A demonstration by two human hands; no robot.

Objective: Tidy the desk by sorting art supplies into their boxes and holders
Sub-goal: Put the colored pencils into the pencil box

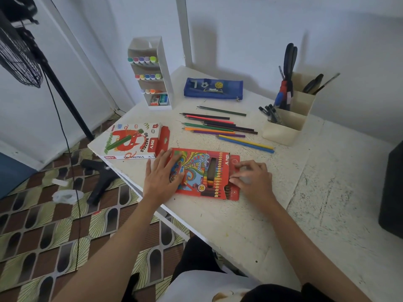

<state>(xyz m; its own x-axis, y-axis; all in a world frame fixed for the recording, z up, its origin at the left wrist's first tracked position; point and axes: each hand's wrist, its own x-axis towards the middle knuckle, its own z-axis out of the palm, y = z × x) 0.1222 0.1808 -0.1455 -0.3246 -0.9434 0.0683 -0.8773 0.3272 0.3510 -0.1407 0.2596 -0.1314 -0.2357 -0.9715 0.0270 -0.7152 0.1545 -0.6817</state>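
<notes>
A red colour pencil box (202,171) lies flat near the desk's front edge, with its flap open on the right side. My left hand (162,177) rests flat on the box's left end, fingers straight. My right hand (250,177) has curled fingers at the open flap end; whether it pinches the flap is unclear. Several loose colour pencils (220,127) lie in a row on the desk behind the box. An oil pastels box (133,140) lies to the left, its red flap open.
A white tiered marker holder (152,73) stands at the back left. A blue pencil pouch (213,88) lies behind the pencils. A beige desk organiser (287,118) with pens and scissors stands at the right. A dark object (392,188) sits at the far right edge.
</notes>
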